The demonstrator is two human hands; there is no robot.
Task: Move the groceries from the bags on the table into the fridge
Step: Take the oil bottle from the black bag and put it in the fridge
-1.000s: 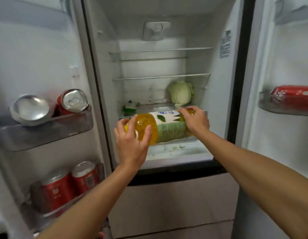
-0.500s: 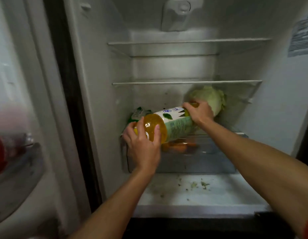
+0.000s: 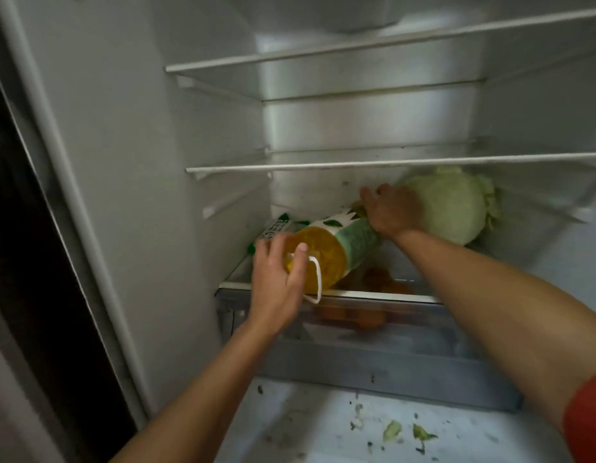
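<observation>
A large bottle of yellow liquid (image 3: 336,248) with a green and white label lies on its side on the glass shelf (image 3: 420,297) above the drawer inside the open fridge. My left hand (image 3: 280,282) cups its near base, by a white loop handle. My right hand (image 3: 390,212) grips its far neck end, right beside a pale green cabbage (image 3: 453,205) at the back right. A green and white packet (image 3: 276,227) sits behind the bottle on the left.
Two bare glass shelves (image 3: 390,162) span the fridge above. A clear crisper drawer (image 3: 373,342) below holds orange produce. Cabbage scraps (image 3: 393,431) litter the white fridge floor. The fridge's left wall (image 3: 139,195) stands close to my left arm.
The view has closed in on the fridge interior. Both hands have carried the bottle deeper onto the shelf above the drawer, its neck now next to the cabbage.
</observation>
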